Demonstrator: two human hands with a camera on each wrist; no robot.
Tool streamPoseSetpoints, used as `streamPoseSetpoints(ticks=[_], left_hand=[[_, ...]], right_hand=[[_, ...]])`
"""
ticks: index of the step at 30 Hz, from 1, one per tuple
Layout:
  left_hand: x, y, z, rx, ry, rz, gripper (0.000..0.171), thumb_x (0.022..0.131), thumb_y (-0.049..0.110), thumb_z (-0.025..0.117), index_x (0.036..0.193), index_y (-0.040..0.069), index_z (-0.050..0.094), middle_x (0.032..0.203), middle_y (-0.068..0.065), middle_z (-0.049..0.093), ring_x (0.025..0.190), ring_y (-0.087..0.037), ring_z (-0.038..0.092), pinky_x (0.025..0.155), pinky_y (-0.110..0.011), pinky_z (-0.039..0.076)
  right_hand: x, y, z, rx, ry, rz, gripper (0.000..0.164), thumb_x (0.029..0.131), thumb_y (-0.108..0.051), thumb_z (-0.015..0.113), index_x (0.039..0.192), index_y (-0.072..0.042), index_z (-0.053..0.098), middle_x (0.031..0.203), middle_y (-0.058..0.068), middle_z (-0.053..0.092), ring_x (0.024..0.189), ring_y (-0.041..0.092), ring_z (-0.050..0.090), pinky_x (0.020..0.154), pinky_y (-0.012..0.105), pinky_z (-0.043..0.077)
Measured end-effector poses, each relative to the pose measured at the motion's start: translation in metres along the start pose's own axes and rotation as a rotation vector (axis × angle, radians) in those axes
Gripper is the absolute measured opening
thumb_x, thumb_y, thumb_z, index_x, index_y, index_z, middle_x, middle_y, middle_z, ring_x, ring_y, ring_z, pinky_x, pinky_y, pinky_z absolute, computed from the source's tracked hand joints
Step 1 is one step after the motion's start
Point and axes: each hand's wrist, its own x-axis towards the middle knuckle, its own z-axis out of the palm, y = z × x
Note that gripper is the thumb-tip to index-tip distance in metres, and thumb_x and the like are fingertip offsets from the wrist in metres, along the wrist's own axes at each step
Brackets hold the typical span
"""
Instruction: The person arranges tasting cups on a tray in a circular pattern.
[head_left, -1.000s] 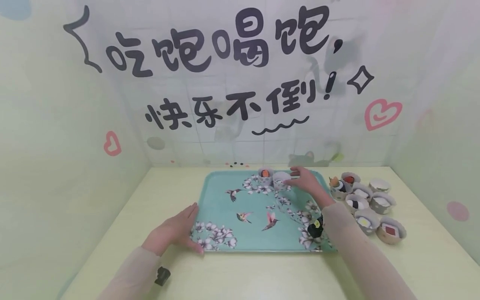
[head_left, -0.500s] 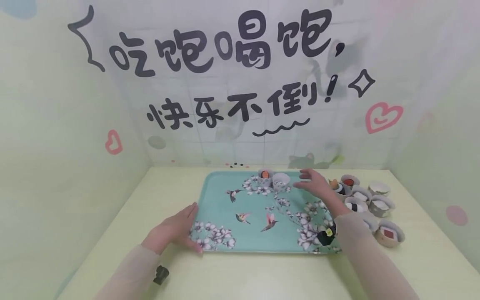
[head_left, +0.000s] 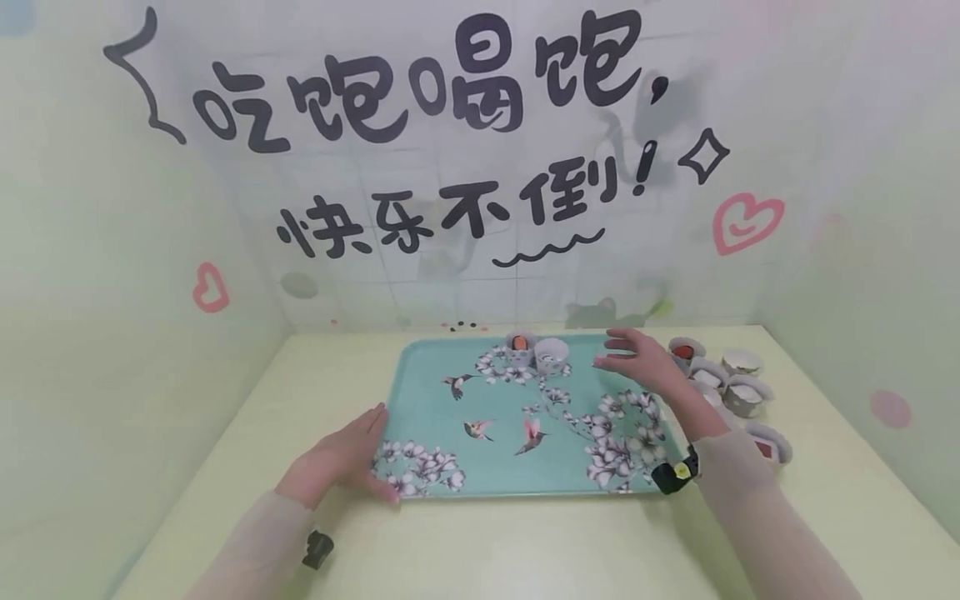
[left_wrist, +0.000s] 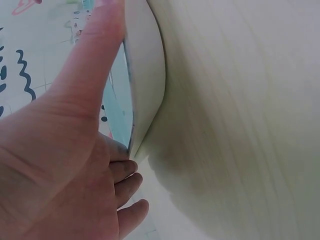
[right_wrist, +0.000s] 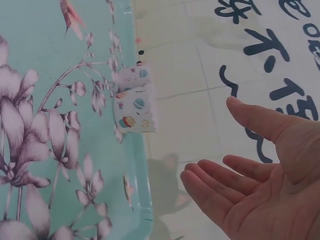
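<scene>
Pale counter (head_left: 525, 542) in pastel corner booth. Teal flowered tray (head_left: 450, 450) at counter centre. Two paper cups (head_left: 542, 353) at tray's far edge, touching; left one holds orange-topped sushi. More filled cups (head_left: 731, 379) on counter at right, beyond tray's right edge. Left hand (head_left: 341, 457) flat, fingers straight, pressing tray's near left corner. Right hand (head_left: 641, 360) above tray's far right corner, fingers relaxed and spread, holding nothing. Step, by judgement: between placements. Next move calls for reach right, pinch of one cup by rim, kept upright.

Back wall (head_left: 420, 275) lettering: "吃饱喝饱, 快乐不倒!"
</scene>
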Motion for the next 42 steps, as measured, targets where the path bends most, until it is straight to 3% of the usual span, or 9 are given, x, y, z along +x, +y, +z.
streamPoseSetpoints(ticks=[14, 23, 27, 31, 32, 34, 36, 38, 42], left_hand=[[-0.006, -0.009, 0.016, 0.002, 0.006, -0.004, 0.145, 0.052, 0.068, 0.085, 0.152, -0.014, 0.019, 0.161, -0.033, 0.019, 0.147, -0.050, 0.025, 0.120, -0.059, 0.032], [-0.003, -0.007, 0.008, 0.006, 0.024, 0.005, 0.143, 0.055, 0.068, 0.085, 0.153, -0.013, 0.019, 0.162, -0.031, 0.019, 0.149, -0.048, 0.025, 0.122, -0.056, 0.031], [-0.002, -0.007, 0.005, 0.016, 0.022, 0.004, 0.142, 0.056, 0.067, 0.085, 0.153, -0.012, 0.019, 0.162, -0.031, 0.019, 0.149, -0.047, 0.024, 0.122, -0.056, 0.031], [-0.002, -0.003, 0.006, 0.002, 0.021, 0.008, 0.141, 0.056, 0.065, 0.087, 0.153, -0.012, 0.020, 0.162, -0.031, 0.019, 0.149, -0.048, 0.024, 0.122, -0.056, 0.031], [-0.002, -0.002, 0.006, -0.001, 0.020, 0.009, 0.141, 0.056, 0.065, 0.087, 0.153, -0.012, 0.020, 0.162, -0.031, 0.018, 0.149, -0.048, 0.024, 0.122, -0.056, 0.030], [-0.002, -0.001, 0.005, -0.003, 0.014, 0.010, 0.141, 0.056, 0.065, 0.086, 0.153, -0.012, 0.019, 0.162, -0.031, 0.018, 0.149, -0.048, 0.023, 0.122, -0.056, 0.030], [-0.002, -0.002, 0.005, -0.002, 0.012, 0.009, 0.142, 0.056, 0.067, 0.085, 0.153, -0.012, 0.019, 0.162, -0.031, 0.017, 0.150, -0.047, 0.023, 0.123, -0.055, 0.029], [-0.001, -0.003, 0.004, -0.007, 0.011, 0.006, 0.142, 0.056, 0.067, 0.085, 0.153, -0.012, 0.018, 0.163, -0.030, 0.017, 0.150, -0.047, 0.022, 0.123, -0.055, 0.029], [-0.001, -0.006, 0.004, -0.015, 0.017, -0.001, 0.144, 0.055, 0.068, 0.085, 0.154, -0.012, 0.018, 0.163, -0.030, 0.016, 0.150, -0.047, 0.022, 0.123, -0.056, 0.028]], right_hand=[[-0.036, 0.001, -0.014, -0.018, 0.022, -0.093, 0.073, 0.099, -0.027, 0.063, 0.153, 0.005, 0.026, 0.152, 0.033, 0.039, 0.138, 0.049, 0.043, 0.107, 0.059, 0.047], [-0.059, 0.005, -0.035, -0.078, 0.092, -0.073, 0.070, 0.099, -0.029, 0.062, 0.152, 0.005, 0.031, 0.149, 0.032, 0.043, 0.136, 0.049, 0.046, 0.106, 0.058, 0.048], [-0.067, 0.012, -0.042, -0.114, 0.099, -0.094, 0.065, 0.100, -0.025, 0.061, 0.150, 0.006, 0.033, 0.147, 0.033, 0.044, 0.133, 0.050, 0.048, 0.098, 0.036, 0.058], [-0.081, 0.026, -0.051, -0.143, 0.108, -0.082, 0.061, 0.100, -0.027, 0.062, 0.148, 0.003, 0.039, 0.146, 0.031, 0.047, 0.124, 0.025, 0.062, 0.085, 0.007, 0.050], [-0.085, 0.030, -0.054, -0.152, 0.113, -0.073, 0.061, 0.099, -0.028, 0.062, 0.148, 0.002, 0.040, 0.146, 0.031, 0.048, 0.123, 0.023, 0.063, 0.082, 0.004, 0.047], [-0.090, 0.037, -0.059, -0.161, 0.121, -0.058, 0.061, 0.099, -0.029, 0.063, 0.146, 0.003, 0.042, 0.145, 0.030, 0.049, 0.111, -0.003, 0.063, 0.081, 0.004, 0.048], [-0.094, 0.044, -0.065, -0.159, 0.129, -0.052, 0.060, 0.099, -0.029, 0.063, 0.145, 0.004, 0.042, 0.140, 0.017, 0.057, 0.105, -0.013, 0.060, 0.080, 0.004, 0.048], [-0.097, 0.050, -0.070, -0.158, 0.136, -0.056, 0.060, 0.098, -0.027, 0.064, 0.145, 0.004, 0.042, 0.131, -0.009, 0.061, 0.100, -0.022, 0.054, 0.079, 0.004, 0.048], [-0.103, 0.059, -0.077, -0.143, 0.152, -0.077, 0.059, 0.098, -0.024, 0.064, 0.143, 0.007, 0.042, 0.110, -0.046, 0.043, 0.097, -0.028, 0.047, 0.078, 0.002, 0.047]])
